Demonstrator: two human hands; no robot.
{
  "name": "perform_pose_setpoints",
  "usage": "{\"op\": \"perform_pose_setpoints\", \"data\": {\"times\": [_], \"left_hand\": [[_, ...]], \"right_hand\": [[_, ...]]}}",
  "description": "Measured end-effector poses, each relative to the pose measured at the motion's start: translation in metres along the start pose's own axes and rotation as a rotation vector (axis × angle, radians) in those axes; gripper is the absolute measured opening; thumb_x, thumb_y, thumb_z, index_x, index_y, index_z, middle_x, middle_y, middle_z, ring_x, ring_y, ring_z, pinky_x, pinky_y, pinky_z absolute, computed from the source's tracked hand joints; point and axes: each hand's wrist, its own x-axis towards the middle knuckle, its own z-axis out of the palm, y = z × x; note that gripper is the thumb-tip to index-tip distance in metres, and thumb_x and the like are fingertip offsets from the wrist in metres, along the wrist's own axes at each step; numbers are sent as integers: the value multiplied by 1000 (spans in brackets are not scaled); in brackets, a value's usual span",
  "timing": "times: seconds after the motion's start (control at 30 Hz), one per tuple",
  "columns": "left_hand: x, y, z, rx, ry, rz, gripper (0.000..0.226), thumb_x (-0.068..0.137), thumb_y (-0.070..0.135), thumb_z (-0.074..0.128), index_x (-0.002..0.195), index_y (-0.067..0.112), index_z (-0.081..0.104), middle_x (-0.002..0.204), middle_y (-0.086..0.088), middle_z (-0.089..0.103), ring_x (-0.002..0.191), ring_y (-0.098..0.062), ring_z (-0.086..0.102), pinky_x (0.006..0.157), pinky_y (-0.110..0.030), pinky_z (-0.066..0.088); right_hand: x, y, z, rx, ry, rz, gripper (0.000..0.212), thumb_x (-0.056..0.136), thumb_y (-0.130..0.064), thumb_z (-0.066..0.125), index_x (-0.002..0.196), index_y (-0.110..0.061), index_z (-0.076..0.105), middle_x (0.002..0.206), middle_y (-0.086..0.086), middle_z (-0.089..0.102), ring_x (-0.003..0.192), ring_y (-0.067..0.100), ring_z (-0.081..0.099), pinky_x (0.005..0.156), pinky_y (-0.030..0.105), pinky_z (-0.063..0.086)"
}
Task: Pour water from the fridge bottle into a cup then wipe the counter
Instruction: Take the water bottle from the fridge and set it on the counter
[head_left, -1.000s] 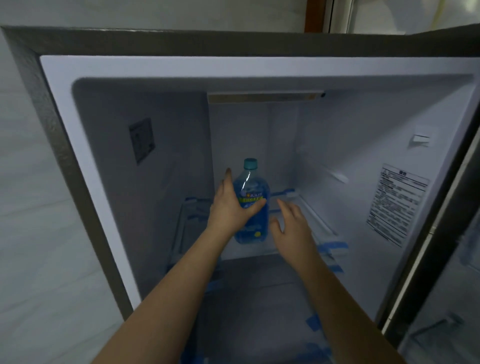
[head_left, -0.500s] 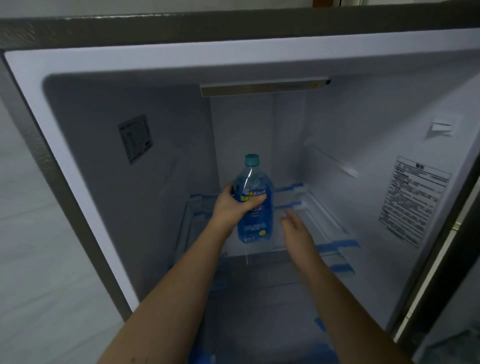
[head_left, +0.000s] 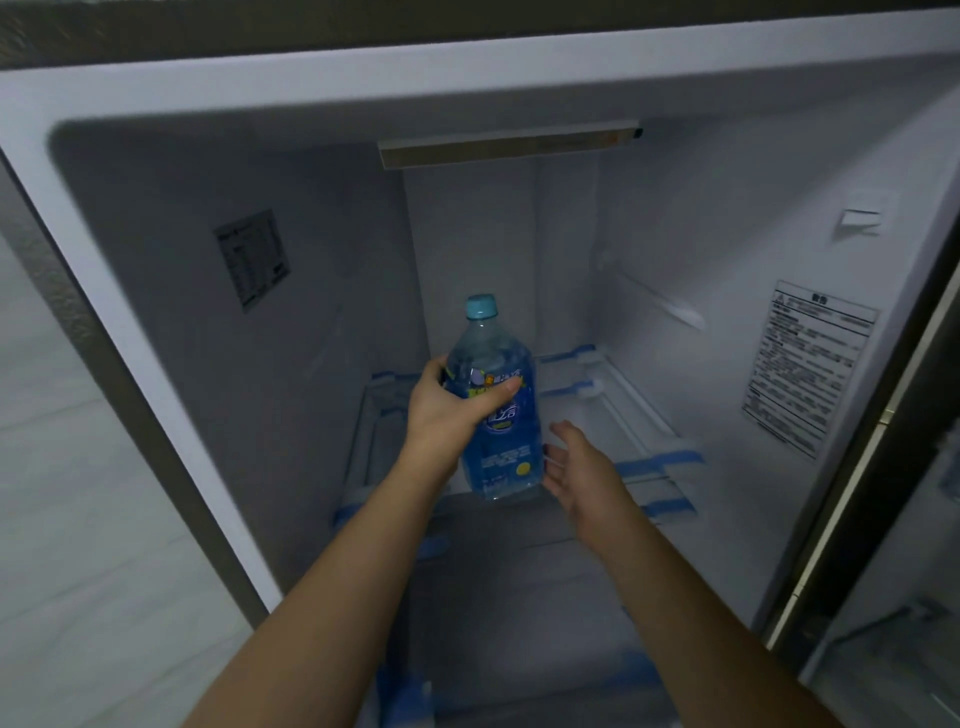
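Bottle (head_left: 496, 415) in fridge (head_left: 156, 291), above shelf (head_left: 613, 431).

dim open fridge interior (head_left: 675, 218) with pale walls, beside a light marbled wall (head_left: 78, 519) at left.

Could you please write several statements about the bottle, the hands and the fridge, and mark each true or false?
1. The left hand grips the blue bottle around its upper body. True.
2. The bottle's cap has been taken off. False: the light blue cap is on the neck.
3. The right hand is curled around the bottle's base. False: it is open beside the lower part of the bottle, fingers extended.
4. The bottle is held roughly upright. True.
5. A printed label is on the fridge's right inner wall. True.
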Motion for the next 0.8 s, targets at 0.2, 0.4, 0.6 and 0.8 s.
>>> {"op": "perform_pose_setpoints", "data": {"times": [0.2,0.4,0.6,0.8], "left_hand": [[-24,21,-9,-25,-91,31,70,52,29,95,111,17,59,103,-1,74,94,-19,72,81,-37,58],[-50,38,-28,102,-241,72,78,48,41,91,116,19,59,106,2,74,96,-16,72,85,-37,57],[-70,46,-54,113,-402,57,57,68,15,89,117,13,62,104,-2,75,97,-19,72,85,-35,56],[-105,53,-79,159,-531,117,61,65,20,90,119,19,62,107,4,74,99,-13,71,86,-33,56]], "right_hand": [[-24,1,-6,90,-109,111,39,99,-32,49,126,-5,56,109,16,69,96,26,68,75,37,57],[-55,5,-9,109,-184,223,51,98,-44,48,128,-3,55,119,18,66,102,30,66,70,38,57],[-99,28,-2,95,-217,78,40,98,-35,51,125,-8,62,118,12,69,106,25,68,73,34,59],[-151,47,1,43,-75,-10,40,94,-35,58,122,-8,64,109,9,73,94,23,72,71,33,60]]}}
